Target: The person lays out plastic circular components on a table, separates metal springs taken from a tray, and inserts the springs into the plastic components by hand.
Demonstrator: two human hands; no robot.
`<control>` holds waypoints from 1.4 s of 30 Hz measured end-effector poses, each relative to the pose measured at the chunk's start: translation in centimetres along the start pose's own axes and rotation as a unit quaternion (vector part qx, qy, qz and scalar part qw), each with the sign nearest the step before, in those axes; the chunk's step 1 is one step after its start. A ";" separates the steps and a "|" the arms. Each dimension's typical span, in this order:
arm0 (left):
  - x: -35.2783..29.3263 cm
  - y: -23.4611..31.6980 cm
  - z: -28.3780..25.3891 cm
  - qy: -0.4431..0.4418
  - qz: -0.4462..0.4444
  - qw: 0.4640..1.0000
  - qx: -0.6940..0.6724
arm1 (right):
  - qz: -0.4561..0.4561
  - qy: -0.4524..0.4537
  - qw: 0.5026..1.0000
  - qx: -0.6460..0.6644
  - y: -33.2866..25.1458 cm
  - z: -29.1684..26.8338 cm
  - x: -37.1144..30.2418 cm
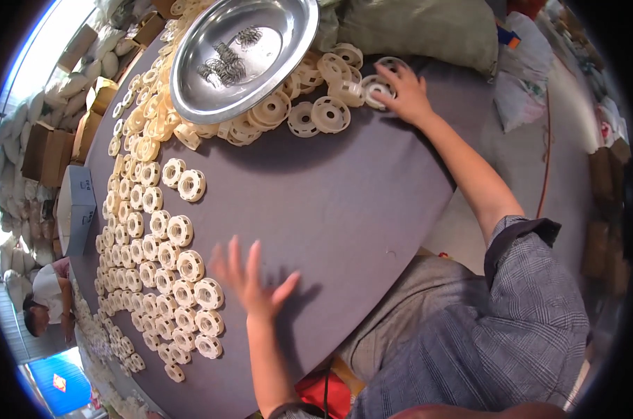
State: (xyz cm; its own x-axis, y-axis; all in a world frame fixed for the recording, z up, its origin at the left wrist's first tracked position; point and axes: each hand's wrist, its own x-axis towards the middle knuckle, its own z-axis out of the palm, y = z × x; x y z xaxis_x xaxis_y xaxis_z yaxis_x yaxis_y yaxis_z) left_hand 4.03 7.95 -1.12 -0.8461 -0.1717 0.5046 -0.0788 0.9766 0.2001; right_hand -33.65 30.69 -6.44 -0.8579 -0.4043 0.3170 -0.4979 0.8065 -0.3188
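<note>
My left hand (pixel 250 276) hovers flat over the grey table (pixel 330 202), fingers spread and blurred, holding nothing, just right of rows of cream plastic wheels (pixel 164 272). My right hand (pixel 403 91) reaches to the table's far edge and rests its fingers on a white plastic wheel (pixel 376 89) among a loose heap of wheels (pixel 316 105). Whether it grips that wheel is not clear. A large steel bowl (pixel 288 49) stands at the far side, with several small metal springs (pixel 225 63) inside.
Pale sacks (pixel 428 28) lie beyond the table. Cardboard boxes (pixel 47 150) and stuffed bags stand at the left. Another person (pixel 44 300) sits low at the left edge. A red cable (pixel 547 146) runs over the floor at the right.
</note>
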 end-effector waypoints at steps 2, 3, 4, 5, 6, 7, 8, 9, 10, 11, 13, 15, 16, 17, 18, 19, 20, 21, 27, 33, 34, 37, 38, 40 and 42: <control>5.7 1.6 4.1 -0.045 0.025 0.995 -0.081 | -0.010 -0.011 1.000 0.019 -3.3 0.7 0.1; 8.0 2.0 5.8 -0.046 0.019 0.992 -0.118 | -0.021 -0.011 0.999 0.029 -5.0 1.1 0.1; 10.2 2.4 7.3 -0.041 0.014 0.991 -0.129 | -0.032 0.000 0.999 0.024 -5.8 1.3 0.1; 12.1 2.7 8.8 -0.037 0.009 0.989 -0.140 | -0.040 -0.007 0.999 0.030 -5.9 1.4 0.1; 13.8 2.9 9.9 -0.023 0.001 0.990 -0.142 | -0.090 -0.013 0.994 0.064 -5.9 1.2 0.0; 14.9 2.8 10.7 -0.009 -0.006 0.990 -0.143 | -0.137 -0.018 0.986 0.097 -6.1 1.0 0.0; 15.5 2.6 11.6 -0.013 -0.016 0.990 -0.139 | -0.188 -0.037 0.970 0.147 -6.4 0.5 -0.1; 16.0 2.6 12.3 -0.016 -0.035 0.986 -0.161 | -0.193 -0.045 0.968 0.153 -6.2 0.2 0.0; 16.0 2.4 12.5 -0.019 -0.055 0.982 -0.181 | -0.229 -0.044 0.962 0.143 -6.2 0.2 0.0; 15.2 2.1 12.3 -0.020 -0.068 0.982 -0.174 | -0.267 -0.043 0.953 0.135 -6.4 0.4 -0.2; 13.0 2.0 11.0 -0.048 -0.106 0.970 -0.212 | -0.310 -0.063 0.937 0.145 -7.2 0.7 -1.3; 9.9 2.0 8.8 -0.030 -0.131 0.964 -0.228 | -0.393 -0.124 0.892 0.187 -10.0 0.4 -2.9; 8.2 2.0 7.9 -0.037 -0.117 0.975 -0.188 | -0.416 -0.153 0.869 0.222 -11.7 0.6 -4.2; 6.6 1.9 7.1 -0.044 -0.102 0.983 -0.147 | -0.446 -0.168 0.844 0.245 -13.3 0.7 -5.6; 5.1 1.9 6.1 -0.016 -0.148 0.974 -0.172 | -0.457 -0.178 0.834 0.253 -14.5 0.6 -6.6; 3.9 1.7 5.3 -0.015 -0.186 0.970 -0.154 | -0.468 -0.184 0.824 0.262 -15.6 0.5 -7.3; 2.7 2.1 4.3 -0.008 -0.174 0.977 -0.125 | -0.467 -0.199 0.822 0.257 -16.1 0.4 -7.7; 2.0 2.5 3.4 0.001 -0.156 0.983 -0.098 | -0.465 -0.210 0.823 0.248 -16.2 0.4 -7.8; -2.2 3.5 2.0 0.035 -0.127 0.991 -0.039 | -0.436 -0.172 0.855 0.220 -15.8 -1.1 -9.3; -5.5 5.0 0.2 -0.064 -0.189 0.980 0.002 | -0.409 -0.204 0.863 0.216 -15.1 -1.7 -12.1; -5.3 4.9 -0.2 -0.071 -0.183 0.980 -0.041 | -0.399 -0.219 0.862 0.222 -14.9 -1.6 -12.1; -4.7 3.1 -1.6 -0.017 -0.179 0.976 -0.121 | -0.439 -0.206 0.849 0.209 -15.0 -2.7 -12.2; -4.6 1.1 -1.2 0.027 -0.185 0.979 -0.079 | -0.427 -0.195 0.855 0.218 -14.9 -2.5 -11.9; -3.1 -1.5 -1.2 0.055 -0.210 0.976 0.005 | -0.424 -0.198 0.854 0.227 -15.5 -2.2 -11.3; -1.5 -3.3 -1.0 -0.019 -0.233 0.970 0.059 | -0.423 -0.196 0.852 0.238 -16.7 -2.3 -11.1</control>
State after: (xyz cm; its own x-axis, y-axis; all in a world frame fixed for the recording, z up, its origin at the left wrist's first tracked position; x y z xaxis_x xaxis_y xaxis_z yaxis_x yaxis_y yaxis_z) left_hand 6.05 4.83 -1.72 -0.7220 -0.5961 0.3513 -0.5163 0.8022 0.3000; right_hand -15.53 22.72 -2.54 -0.0972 -0.9422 0.3205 -0.8744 -0.0729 -0.4796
